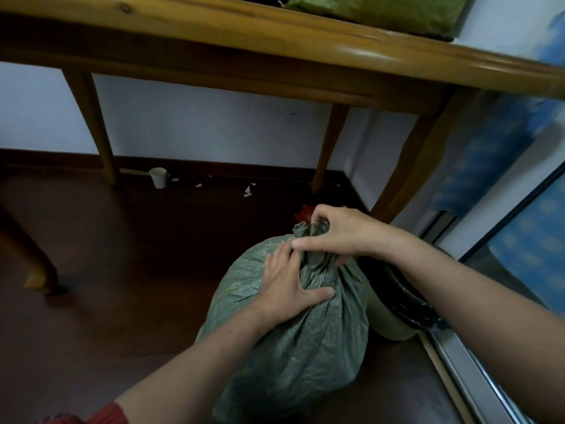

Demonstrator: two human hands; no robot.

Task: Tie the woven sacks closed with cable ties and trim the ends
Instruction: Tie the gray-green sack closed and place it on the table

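sack [293,341] sits on the dark wood floor [107,270], low centre of my view, grey-green woven, full and rounded, top gathered into a bunched neck [308,232] pointing away from me. my right hand [339,234] grips that neck, fingers curled over the crumpled top, thumb stretched out to the left across the fabric. my left hand [290,286] lies flat on the sack's shoulder just below the neck, fingers straight and close together, thumb spread wide to the right, pressing the weave, holding nothing. the two hands nearly touch at the neck. a bit of something red [305,211] shows just behind the neck, cannot tell what it is. a cream bin [394,304] with a black liner stands right of the sack, touching or almost touching it, partly hidden under my right forearm. a wooden table [275,47] spans the top, its legs down to the floor by the white wall. a second green sack [382,10] lies on the tabletop, upper right. under the table near the skirting: a white paper cup [158,177] tipped on its side, white scraps [248,191] to its right. blue patterned curtain [489,148] at far right beside a glass door frame. red sleeve [110,414] at the bottom left edge.
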